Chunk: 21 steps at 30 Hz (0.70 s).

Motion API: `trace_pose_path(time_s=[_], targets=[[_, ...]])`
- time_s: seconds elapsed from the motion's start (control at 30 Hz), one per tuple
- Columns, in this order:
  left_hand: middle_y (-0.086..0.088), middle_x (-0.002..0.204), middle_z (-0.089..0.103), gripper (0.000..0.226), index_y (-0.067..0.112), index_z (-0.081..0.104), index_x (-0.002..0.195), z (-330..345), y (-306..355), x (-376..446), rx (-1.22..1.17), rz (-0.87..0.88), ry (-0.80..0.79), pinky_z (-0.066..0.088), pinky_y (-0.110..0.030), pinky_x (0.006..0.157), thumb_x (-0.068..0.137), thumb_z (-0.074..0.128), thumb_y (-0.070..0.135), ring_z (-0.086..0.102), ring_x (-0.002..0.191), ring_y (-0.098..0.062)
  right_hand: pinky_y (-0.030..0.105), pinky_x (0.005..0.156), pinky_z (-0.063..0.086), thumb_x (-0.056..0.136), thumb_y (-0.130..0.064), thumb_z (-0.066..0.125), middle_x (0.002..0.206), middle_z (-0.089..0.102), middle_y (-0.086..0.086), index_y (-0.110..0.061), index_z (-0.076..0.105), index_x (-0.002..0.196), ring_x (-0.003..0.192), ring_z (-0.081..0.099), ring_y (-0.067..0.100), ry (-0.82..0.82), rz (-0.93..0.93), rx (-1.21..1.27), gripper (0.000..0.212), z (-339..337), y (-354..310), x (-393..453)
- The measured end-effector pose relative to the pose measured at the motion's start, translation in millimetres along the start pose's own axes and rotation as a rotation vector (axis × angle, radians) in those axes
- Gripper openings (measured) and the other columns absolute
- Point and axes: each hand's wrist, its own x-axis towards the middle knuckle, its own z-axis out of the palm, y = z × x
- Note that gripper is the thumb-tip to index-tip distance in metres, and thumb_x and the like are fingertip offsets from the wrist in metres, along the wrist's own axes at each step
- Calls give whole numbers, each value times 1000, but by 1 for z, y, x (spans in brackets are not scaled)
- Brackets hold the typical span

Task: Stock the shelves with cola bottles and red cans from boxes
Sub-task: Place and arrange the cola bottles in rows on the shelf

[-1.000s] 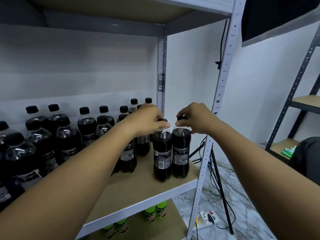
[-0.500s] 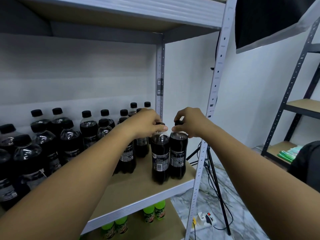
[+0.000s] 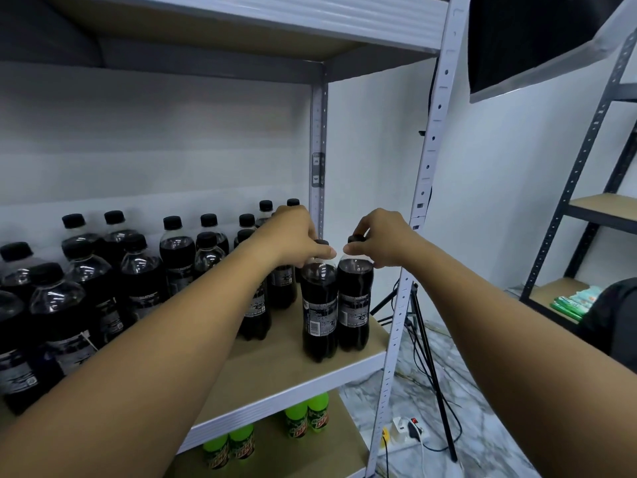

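Two clear plastic cola bottles, dark liquid under round black caps, stand upright and touching near the front right corner of the shelf [image 3: 275, 370], a pale fibreboard deck edged in ribbed grey metal. The left hand [image 3: 293, 236] pinches the neck of the left bottle [image 3: 319, 305], and the right hand [image 3: 382, 239] pinches the cap of the right bottle [image 3: 355, 298]. More glossy cola bottles [image 3: 103, 281] crowd the back and left, with green bottles [image 3: 306, 419] on the shelf below.

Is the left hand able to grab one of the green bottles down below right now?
Probably not. The left hand grips the cap of a cola bottle, and the shelf board lies between it and the green bottles underneath.
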Motion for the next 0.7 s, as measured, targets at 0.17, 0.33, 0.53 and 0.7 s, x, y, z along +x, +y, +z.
trace_pose_path(time_s=[0.17,0.33,0.53,0.7], targets=[[0,75,77,31,19,80,82,-7,-3,0,-58,8,-79,63,-45,84,77,85,49,75,78,-19,41,71,64,88,-27,78,104,73,11,-12,73,112,85,72,33,-91,-27,2,28,-7,3,4],[-4,61,74,54,7,77,71,-3,10,-3,29,-43,67,64,-35,74,71,86,61,72,61,-17,39,71,63,89,-50,72,88,74,18,0,72,99,69,75,31,-12,17,-69,51,-6,-4,1],[-2,71,77,25,15,80,80,-15,9,-2,-10,-13,-52,63,-39,83,76,90,37,76,66,-13,45,72,64,94,-35,71,91,74,16,-1,74,100,76,75,30,-105,-44,-22,35,-6,-3,7],[1,92,79,26,14,81,104,-27,0,-5,-110,-6,-118,62,-24,85,79,89,20,77,78,-9,45,85,62,99,-16,64,108,72,12,-4,71,115,104,69,31,-185,-124,131,21,-6,0,5]])
